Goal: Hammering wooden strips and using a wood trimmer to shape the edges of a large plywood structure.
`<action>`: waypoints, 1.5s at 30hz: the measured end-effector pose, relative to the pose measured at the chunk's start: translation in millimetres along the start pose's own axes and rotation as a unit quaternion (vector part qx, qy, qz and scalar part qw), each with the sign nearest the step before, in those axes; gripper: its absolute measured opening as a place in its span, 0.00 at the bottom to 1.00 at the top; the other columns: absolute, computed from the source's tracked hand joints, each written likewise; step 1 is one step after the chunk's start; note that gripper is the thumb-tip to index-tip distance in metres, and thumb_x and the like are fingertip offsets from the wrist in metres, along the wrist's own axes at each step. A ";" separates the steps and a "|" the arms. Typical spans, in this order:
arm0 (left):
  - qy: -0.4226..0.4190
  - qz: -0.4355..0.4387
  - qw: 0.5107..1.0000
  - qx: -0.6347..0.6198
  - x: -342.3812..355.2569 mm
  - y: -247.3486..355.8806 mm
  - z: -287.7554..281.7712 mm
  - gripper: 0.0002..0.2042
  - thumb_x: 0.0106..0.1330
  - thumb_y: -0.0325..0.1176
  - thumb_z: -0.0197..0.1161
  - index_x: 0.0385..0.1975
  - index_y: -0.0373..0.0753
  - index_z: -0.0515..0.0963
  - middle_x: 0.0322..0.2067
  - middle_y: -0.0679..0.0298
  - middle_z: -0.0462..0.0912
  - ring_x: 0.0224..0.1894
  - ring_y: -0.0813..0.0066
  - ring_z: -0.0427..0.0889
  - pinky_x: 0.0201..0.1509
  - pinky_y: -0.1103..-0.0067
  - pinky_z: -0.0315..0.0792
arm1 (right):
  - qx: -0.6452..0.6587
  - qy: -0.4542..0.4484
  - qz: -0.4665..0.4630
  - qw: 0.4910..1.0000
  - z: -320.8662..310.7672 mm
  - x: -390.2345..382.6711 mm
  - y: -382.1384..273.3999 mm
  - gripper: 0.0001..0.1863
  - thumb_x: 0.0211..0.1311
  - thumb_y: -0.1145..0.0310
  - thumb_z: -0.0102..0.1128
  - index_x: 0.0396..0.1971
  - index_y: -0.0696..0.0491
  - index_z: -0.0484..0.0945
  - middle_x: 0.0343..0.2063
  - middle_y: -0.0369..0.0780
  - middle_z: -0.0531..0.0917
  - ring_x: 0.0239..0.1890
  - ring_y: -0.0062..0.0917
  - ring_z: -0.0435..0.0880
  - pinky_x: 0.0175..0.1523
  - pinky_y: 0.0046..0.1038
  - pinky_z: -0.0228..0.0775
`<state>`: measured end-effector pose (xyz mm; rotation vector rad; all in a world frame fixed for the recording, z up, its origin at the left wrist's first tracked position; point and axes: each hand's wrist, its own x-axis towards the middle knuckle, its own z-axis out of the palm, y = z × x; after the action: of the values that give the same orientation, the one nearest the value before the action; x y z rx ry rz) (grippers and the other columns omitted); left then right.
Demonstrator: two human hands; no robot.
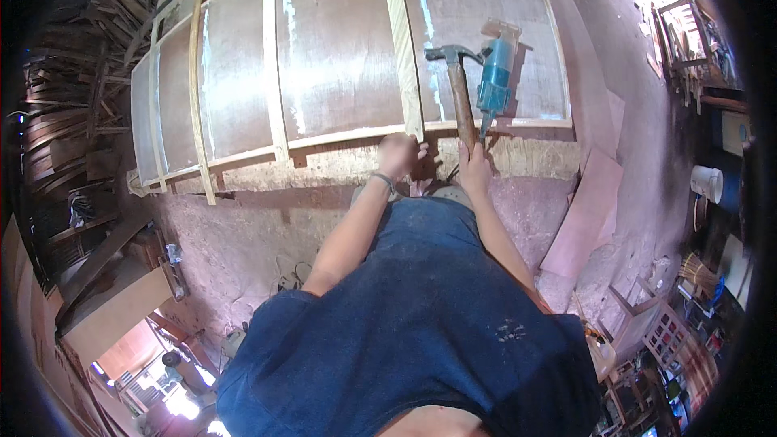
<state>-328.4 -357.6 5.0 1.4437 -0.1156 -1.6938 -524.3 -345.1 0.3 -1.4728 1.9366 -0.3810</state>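
Note:
My right hand (pixel 473 168) grips the wooden handle of a claw hammer (pixel 458 89), whose steel head lies over the plywood panel (pixel 340 48). My left hand (pixel 400 154) is closed at the panel's near edge, pressing on the light wooden strip (pixel 324 139) where an upright batten (pixel 402 40) meets it. Whether it pinches a nail I cannot tell. A blue power drill (pixel 495 73) lies on the panel just right of the hammer head.
The panel with several pale battens rests on a rough workbench (pixel 518 158). Stacked timber (pixel 73 113) fills the left side. A plywood offcut (pixel 587 210) leans on the right, near a white bucket (pixel 706 182) and cluttered shelves.

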 end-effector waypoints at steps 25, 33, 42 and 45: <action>-0.023 0.016 1.000 -0.006 11.2 -11.1 -7.8 0.09 0.72 0.26 0.52 0.43 0.24 0.72 0.42 0.53 0.79 0.45 0.63 0.83 0.47 0.78 0.81 | -0.001 0.008 0.004 1.000 3.7 1.2 2.5 0.25 0.70 0.45 0.45 0.46 0.54 0.69 0.31 0.62 0.80 0.38 0.62 0.79 0.44 0.57 0.68; -0.023 0.026 0.999 -0.021 13.4 -9.9 -7.8 0.09 0.72 0.26 0.52 0.42 0.25 0.74 0.41 0.54 0.80 0.45 0.63 0.84 0.46 0.80 0.81 | 0.019 -0.001 -0.005 1.000 2.9 5.7 2.4 0.26 0.70 0.45 0.44 0.45 0.56 0.69 0.31 0.63 0.80 0.39 0.62 0.78 0.44 0.57 0.67; -0.008 0.019 0.998 -0.056 2.5 -8.3 -3.4 0.09 0.72 0.26 0.52 0.44 0.24 0.73 0.41 0.54 0.80 0.44 0.63 0.84 0.48 0.78 0.81 | 0.019 -0.002 -0.009 1.000 2.0 1.8 2.6 0.27 0.69 0.43 0.44 0.45 0.56 0.70 0.32 0.62 0.81 0.39 0.62 0.78 0.45 0.57 0.67; -0.011 0.019 0.998 -0.061 3.2 -8.5 -3.5 0.09 0.72 0.25 0.52 0.44 0.24 0.73 0.41 0.54 0.80 0.44 0.63 0.84 0.48 0.78 0.81 | 0.021 -0.016 0.004 1.000 2.5 3.4 4.0 0.28 0.69 0.42 0.44 0.46 0.55 0.70 0.32 0.62 0.81 0.39 0.62 0.78 0.45 0.56 0.67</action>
<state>-329.9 -353.0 -3.4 1.3249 -0.0509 -1.6581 -526.1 -346.6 -5.0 -1.4356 1.8974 -0.3894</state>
